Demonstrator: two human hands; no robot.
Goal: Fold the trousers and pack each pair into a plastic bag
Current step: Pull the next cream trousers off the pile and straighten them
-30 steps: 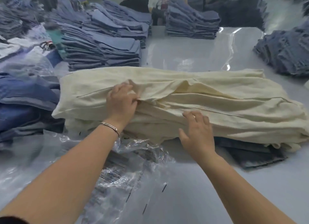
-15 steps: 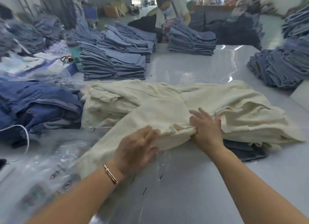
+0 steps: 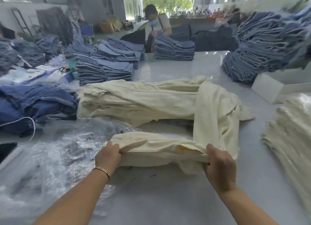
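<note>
Item in hand: cream trousers [image 3: 161, 150], one pair, drawn toward us across the table [image 3: 168, 199]; the near end is stretched between both hands, the rest trails up and to the right over the pile.
Left hand [image 3: 107, 157]: we have fingers curled over the left corner of the near edge, cloth gripped.
Right hand [image 3: 218, 166]: we have fingers closed round the right corner of the same edge, cloth bunched in the grip.
Source pile: cream trousers stack [image 3: 134, 102], just behind the pair we hold, layered and unfolded; the trailing leg lies over its right end.
Second cream pile [image 3: 289, 135]: at the right edge of the table, apart from the pair in hand; blurred, so we cannot tell whether it is folded.
Plastic bags [image 3: 55, 154]: a crumpled clear heap at our left, just beside the left hand; none is open and ready that we can see.
Blue trousers stacks [image 3: 104, 68]: ranged along the far side, not part of this step.
Other person [image 3: 156, 21]: standing at the far end of the table.
Step, as we judge it: one pair separated from the pile, being pulled flat before the first fold; no fold made, nothing bagged.
Next move calls for: laying the pair flat and clear of the pile, legs aligned, then folding to a size that will suit a bag.
</note>
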